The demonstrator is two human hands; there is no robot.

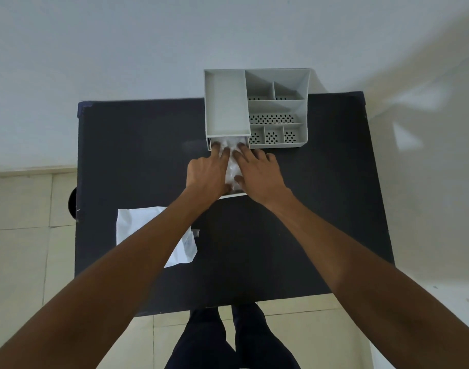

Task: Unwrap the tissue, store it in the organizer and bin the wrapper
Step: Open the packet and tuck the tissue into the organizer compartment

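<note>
A grey organizer with several compartments stands at the far edge of the dark table. Its drawer is pulled out toward me, and white tissue lies inside it. My left hand and my right hand both press flat on the tissue, fingers reaching into the drawer mouth under the organizer. Most of the tissue is hidden beneath the hands. A white plastic wrapper lies flat on the table at the near left, partly covered by my left forearm.
A dark round bin peeks out beside the table's left edge, on the tiled floor. My legs stand at the near edge of the table. A white wall rises behind the organizer.
</note>
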